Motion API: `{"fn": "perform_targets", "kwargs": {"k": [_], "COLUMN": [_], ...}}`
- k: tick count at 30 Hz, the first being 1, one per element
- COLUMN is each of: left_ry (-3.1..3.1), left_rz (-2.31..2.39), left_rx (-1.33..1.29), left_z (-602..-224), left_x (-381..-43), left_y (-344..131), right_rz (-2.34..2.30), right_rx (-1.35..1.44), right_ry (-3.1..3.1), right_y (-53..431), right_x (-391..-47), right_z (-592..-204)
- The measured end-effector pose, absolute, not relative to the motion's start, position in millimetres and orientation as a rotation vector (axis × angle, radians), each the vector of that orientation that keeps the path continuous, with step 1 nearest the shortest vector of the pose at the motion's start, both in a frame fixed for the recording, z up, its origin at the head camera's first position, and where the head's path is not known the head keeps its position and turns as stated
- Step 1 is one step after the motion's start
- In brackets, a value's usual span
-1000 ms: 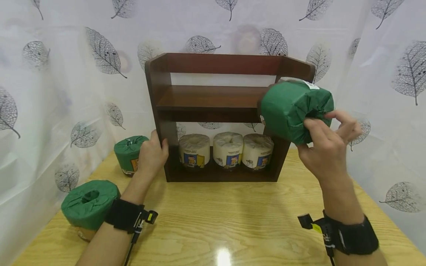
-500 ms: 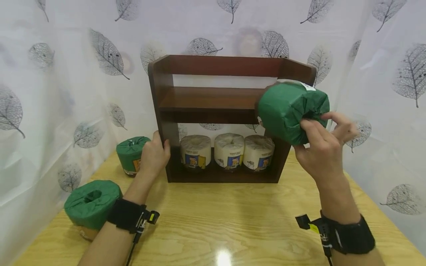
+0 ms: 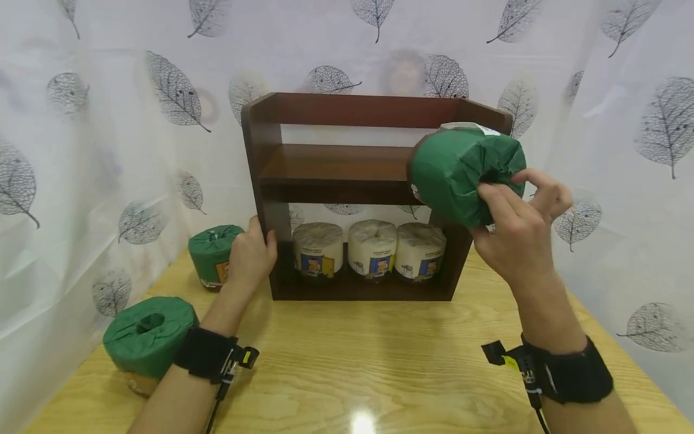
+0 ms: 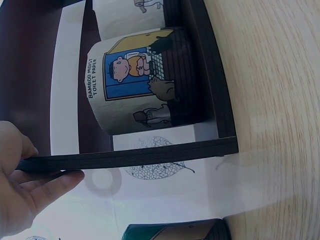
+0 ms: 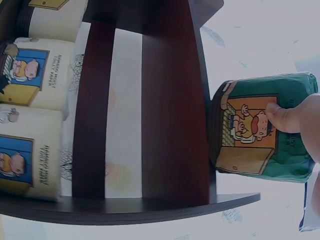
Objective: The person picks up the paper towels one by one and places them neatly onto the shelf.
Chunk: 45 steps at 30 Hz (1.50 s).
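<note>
A green-wrapped toilet paper roll [image 3: 452, 172] is in my right hand [image 3: 520, 235], raised at the right end of the upper shelf and tilted. My thumb [image 5: 287, 117] presses on its printed side in the right wrist view, and a finger is at its core hole. There, the dark base of the roll lies close against the shelf board [image 5: 172, 115]. My left hand [image 3: 251, 253] grips the left side panel of the dark wooden shelf unit [image 3: 347, 108], thumb on one side and fingers on the other, as the left wrist view also shows.
Three white-wrapped rolls [image 3: 372, 250] stand in a row on the lower shelf. On the table [image 3: 347, 355], one green roll [image 3: 214, 253] stands beyond my left hand and another [image 3: 149, 337] beside my left forearm. A leaf-patterned curtain [image 3: 135, 120] hangs behind.
My right hand has moved the green roll slightly left, further over the shelf unit's right end. The left hand keeps its grip on the side panel.
</note>
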<state>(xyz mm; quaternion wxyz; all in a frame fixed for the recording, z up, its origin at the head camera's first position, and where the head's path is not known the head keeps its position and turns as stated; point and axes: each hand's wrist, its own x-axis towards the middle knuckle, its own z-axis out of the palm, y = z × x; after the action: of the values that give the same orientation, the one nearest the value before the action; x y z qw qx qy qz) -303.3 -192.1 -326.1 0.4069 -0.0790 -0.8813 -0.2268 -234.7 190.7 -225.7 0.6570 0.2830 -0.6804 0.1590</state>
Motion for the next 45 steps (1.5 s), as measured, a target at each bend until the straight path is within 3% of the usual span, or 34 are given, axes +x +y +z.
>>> {"fn": "perform_targets", "kwargs": {"k": [25,45], "left_ry": [-2.211,-2.188], "left_rz": [-0.579,-0.569], "left_rx": [-0.214,-0.201], "left_z": [-329.1,-329.7], "left_x": [-305.6,-303.2], "left_y": [-192.1,-190.3], "right_rz": [0.075,-0.002], "right_rx": [0.875,0.823], "right_ry": [-2.111,-2.651], "right_y": [194.5,200.8], "right_x": [-246.6,-287.2], "right_z": [-139.7,-74.5]}}
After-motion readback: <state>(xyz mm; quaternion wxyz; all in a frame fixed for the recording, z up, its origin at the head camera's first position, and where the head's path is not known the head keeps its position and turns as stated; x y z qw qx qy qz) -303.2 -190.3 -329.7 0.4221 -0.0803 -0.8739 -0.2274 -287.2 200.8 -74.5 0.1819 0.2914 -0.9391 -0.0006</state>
